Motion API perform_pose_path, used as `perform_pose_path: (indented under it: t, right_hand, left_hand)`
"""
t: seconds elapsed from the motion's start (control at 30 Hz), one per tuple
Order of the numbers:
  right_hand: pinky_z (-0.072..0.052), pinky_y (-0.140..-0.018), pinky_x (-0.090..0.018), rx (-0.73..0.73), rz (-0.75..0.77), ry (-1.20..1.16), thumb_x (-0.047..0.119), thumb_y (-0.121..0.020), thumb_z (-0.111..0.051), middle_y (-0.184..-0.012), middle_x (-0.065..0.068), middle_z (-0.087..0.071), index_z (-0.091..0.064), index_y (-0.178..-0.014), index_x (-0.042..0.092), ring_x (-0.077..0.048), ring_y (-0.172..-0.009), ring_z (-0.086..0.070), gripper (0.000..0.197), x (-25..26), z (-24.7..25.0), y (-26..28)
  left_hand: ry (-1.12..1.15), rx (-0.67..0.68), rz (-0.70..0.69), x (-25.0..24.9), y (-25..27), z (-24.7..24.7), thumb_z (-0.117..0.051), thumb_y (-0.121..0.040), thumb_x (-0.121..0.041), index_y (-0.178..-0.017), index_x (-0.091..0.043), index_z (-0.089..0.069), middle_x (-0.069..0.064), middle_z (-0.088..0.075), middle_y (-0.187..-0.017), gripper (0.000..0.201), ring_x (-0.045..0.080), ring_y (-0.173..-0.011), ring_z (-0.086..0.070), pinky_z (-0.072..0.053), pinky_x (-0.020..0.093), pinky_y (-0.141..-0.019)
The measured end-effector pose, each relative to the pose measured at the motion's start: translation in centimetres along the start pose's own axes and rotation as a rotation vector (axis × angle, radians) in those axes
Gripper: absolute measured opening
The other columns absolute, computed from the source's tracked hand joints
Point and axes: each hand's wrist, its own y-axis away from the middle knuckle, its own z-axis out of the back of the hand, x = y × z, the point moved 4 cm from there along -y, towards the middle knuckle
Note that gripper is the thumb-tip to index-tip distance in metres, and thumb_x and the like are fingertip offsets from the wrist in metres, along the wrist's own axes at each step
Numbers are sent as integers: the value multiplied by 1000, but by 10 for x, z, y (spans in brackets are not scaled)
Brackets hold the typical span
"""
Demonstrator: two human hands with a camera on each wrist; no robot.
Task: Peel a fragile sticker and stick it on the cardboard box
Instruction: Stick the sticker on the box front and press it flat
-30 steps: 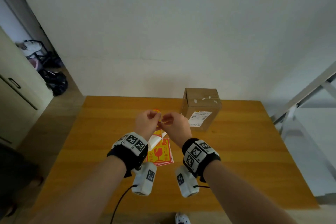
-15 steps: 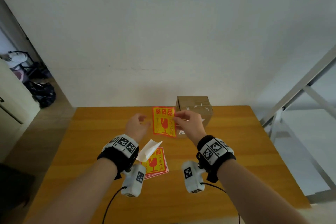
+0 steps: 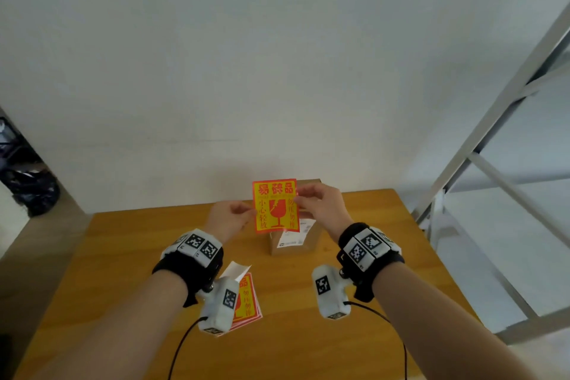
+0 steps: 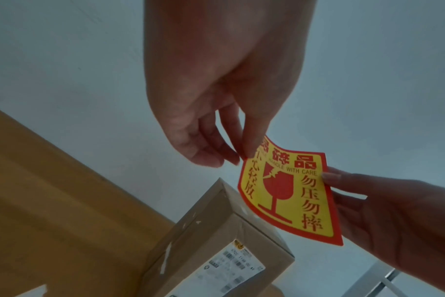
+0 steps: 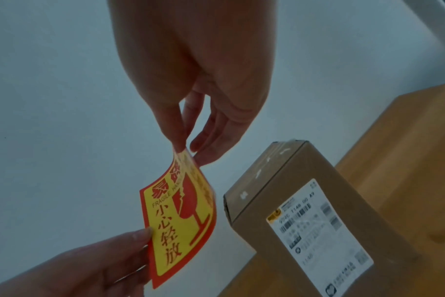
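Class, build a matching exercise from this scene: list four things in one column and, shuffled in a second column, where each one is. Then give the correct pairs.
Things:
1. peeled sticker
2. cardboard box
3. sticker stack
4. shipping label

Places:
A. lying on the table near the left wrist
B. stuck on the box's side
C. held up between left hand and right hand
D. standing on the table behind the hands

Pairs: 1-C, 2-D, 3-A, 4-B
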Motion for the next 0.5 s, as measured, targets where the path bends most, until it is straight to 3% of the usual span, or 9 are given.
perform_pose_path:
  t: [0.13,0.3,0.5]
  right_hand:
    - [-60,-73,-32,-49,25,36,3,-86,-63,-96,-13,-69,-62,-100,4,-25,-87,-70,13,5,25,-20]
    - [-60,-79,-44,-86,-10,31,2,-85,-64,-94,-17,-71,-63,-101,7,-29,-87,-72,16,2,49,-53]
    - [-60,-78,-46,-111,-96,94,3,-79,-71,-92,-17,-73,-56,-118,10,-27,-80,-73,43,-17,59,-92]
  left_hand:
    - [47,-41,-15,-23,-9,-6,-67,-84,-12,-101,-3,-72,-2,-65,-75,20,14,-73,-59,-52,33,-82]
    - [33,-44,-16,-48,-25,-21,-71,-81,-15,-102,-4,-73,7,-71,-94,24,15,-83,-62,-51,30,-87]
    - [9,-81,51,-52,-45,-37,-77,-74,-18,-101,-11,-74,10,-74,-103,28,21,-97,-68,-51,41,-98]
